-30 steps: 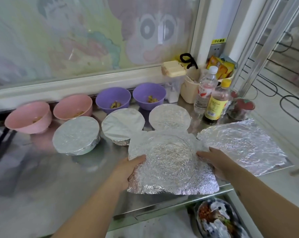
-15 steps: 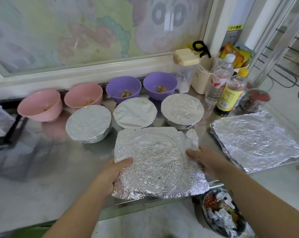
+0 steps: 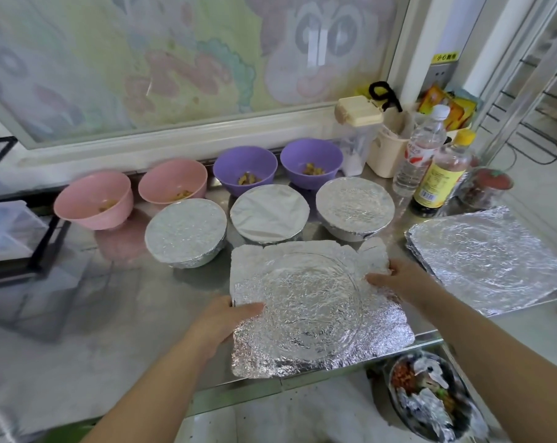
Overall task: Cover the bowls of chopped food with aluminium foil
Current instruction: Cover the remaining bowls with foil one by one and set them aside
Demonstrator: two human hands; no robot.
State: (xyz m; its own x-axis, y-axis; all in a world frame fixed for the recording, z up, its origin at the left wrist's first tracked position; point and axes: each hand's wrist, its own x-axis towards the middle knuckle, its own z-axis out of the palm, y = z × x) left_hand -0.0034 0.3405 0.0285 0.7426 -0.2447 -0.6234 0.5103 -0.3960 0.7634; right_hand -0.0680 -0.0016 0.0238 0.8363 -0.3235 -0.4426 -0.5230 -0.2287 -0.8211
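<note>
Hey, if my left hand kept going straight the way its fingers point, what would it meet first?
The left hand would likely push straight into the crinkled square aluminium foil sheet it holds, draped over a bowl.

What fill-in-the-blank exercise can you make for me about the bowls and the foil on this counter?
1. At the back stand two pink bowls and two ___ ones, all uncovered.
2. In the middle row, ___ wrapped bowls stand side by side.
3. The left hand and the right hand hold a foil sheet laid over a ___.
4. The stack of spare foil lies on the person's ___ side.

Missing words: purple, three, bowl, right.
</note>
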